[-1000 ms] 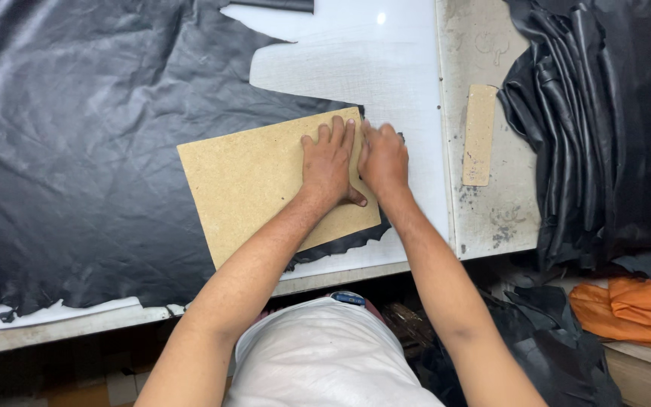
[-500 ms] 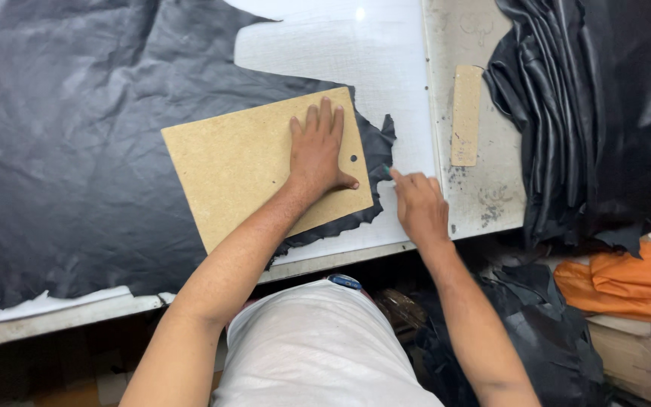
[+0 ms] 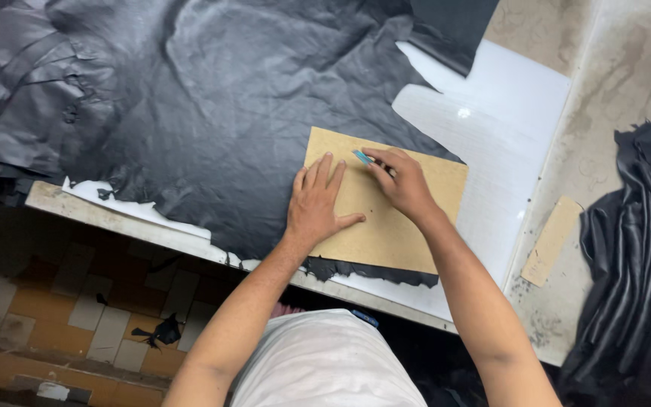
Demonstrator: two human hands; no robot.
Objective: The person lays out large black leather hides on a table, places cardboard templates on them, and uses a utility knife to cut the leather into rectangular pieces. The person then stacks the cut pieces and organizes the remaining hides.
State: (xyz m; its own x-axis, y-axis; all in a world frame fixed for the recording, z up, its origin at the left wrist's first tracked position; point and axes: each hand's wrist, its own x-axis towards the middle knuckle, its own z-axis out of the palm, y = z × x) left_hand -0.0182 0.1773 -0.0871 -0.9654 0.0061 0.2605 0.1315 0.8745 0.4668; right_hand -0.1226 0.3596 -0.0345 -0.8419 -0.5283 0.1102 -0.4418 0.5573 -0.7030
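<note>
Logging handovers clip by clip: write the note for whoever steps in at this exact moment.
Left hand: flat, pressing the tan board template onto the black leather sheet.
Right hand: gripping a small blue-tipped tool, tip on the template near its upper edge.
Template lies at the sheet's right edge, partly over the white cutting surface.
Done: template placed and held.
Left: no finished line or cut around it visible; small tan strip and leather pile untouched, right.
</note>
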